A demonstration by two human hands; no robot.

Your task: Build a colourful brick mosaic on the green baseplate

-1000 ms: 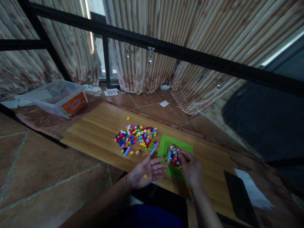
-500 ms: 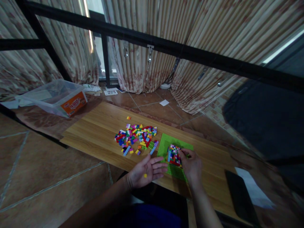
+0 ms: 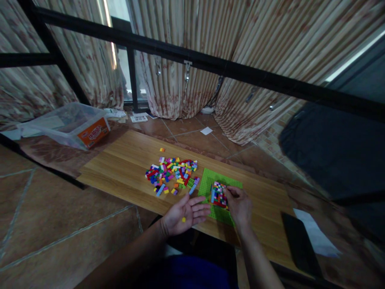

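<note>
My left hand lies palm up at the near edge of the wooden board, fingers spread, with a small yellow brick resting in the palm. My right hand rests on the green baseplate, its fingers curled against the right side of the multicoloured block of stacked bricks. Whether those fingers pinch a brick is hidden. A heap of loose coloured bricks lies on the board to the left of the baseplate.
A clear plastic tub with an orange label stands on the tiled floor at the left. A black phone and white paper lie at the board's right end. Curtains and a black bar run behind.
My right hand has shifted slightly along the right side of the stacked bricks. My left hand stays palm up with the yellow brick. The view has drifted a little.
</note>
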